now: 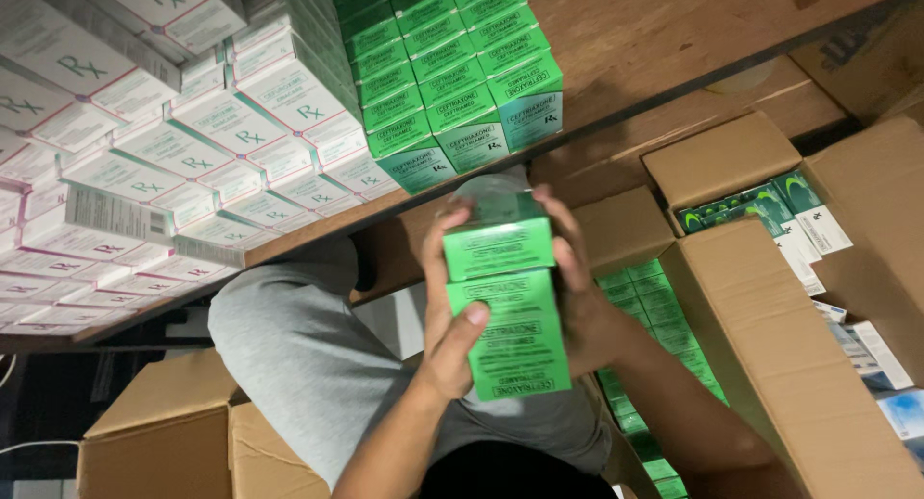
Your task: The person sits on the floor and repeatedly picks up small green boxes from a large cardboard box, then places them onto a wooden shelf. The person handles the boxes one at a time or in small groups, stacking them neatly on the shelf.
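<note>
Both my hands hold a short stack of green medicine boxes (505, 302) in front of me, just below the wooden shelf (654, 47). My left hand (448, 307) clasps the stack's left side with the thumb across the lower box. On the right side, my right hand (577, 287) wraps around the boxes, fingers over the top box. More green boxes (452, 76) stand stacked in rows on the shelf just above the held stack.
White and green boxes (173, 143) fill the shelf's left part. An open cardboard carton (770, 355) with green boxes (654, 316) inside sits at right, another carton (741, 157) behind it. Closed cartons (164, 432) lie lower left. My grey-clad knee (298, 355) is below.
</note>
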